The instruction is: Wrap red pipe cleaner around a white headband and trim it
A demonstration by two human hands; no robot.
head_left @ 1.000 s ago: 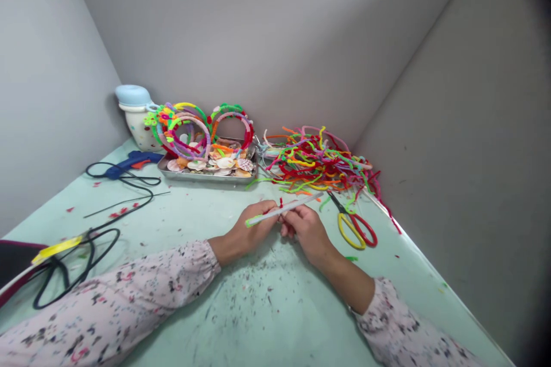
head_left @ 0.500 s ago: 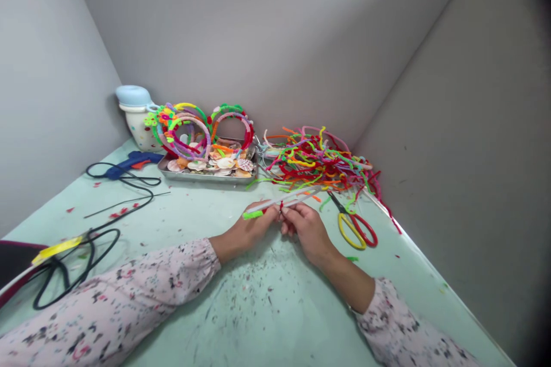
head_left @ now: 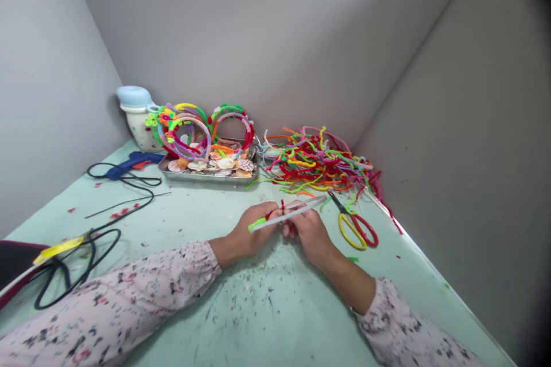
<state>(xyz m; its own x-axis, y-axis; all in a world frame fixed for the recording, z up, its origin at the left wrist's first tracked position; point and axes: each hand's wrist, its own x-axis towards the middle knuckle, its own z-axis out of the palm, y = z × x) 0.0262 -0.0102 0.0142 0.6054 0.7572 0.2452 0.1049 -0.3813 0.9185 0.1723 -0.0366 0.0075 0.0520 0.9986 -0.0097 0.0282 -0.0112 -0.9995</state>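
Note:
Between both hands is a whitish headband [head_left: 305, 207], tilted, with its curve toward the right. A bright green chenille wrap [head_left: 257, 224] covers one of its ends, with a bit of red beside it. My left hand [head_left: 252, 233] is closed on the wrapped end. A short red pipe cleaner tip [head_left: 283, 205] sticks up between the hands. The fingers of my right hand [head_left: 313, 233] are pinched close to my left fingertips, at the red pipe cleaner; the band partly covers them. Their exact grip is hidden.
Scissors [head_left: 355, 226] lie right of my hands, before a tangled heap of pipe cleaners [head_left: 318, 160]. A metal tray [head_left: 206, 179] holds shells and wrapped headbands [head_left: 189, 132]. At left are a blue glue gun [head_left: 133, 163], a dark cable [head_left: 103, 235] and a lidded container [head_left: 140, 120].
The headband has turned in my hands, its near arm dropping lower across the fingers of my right hand. Both hands stay in nearly the same place.

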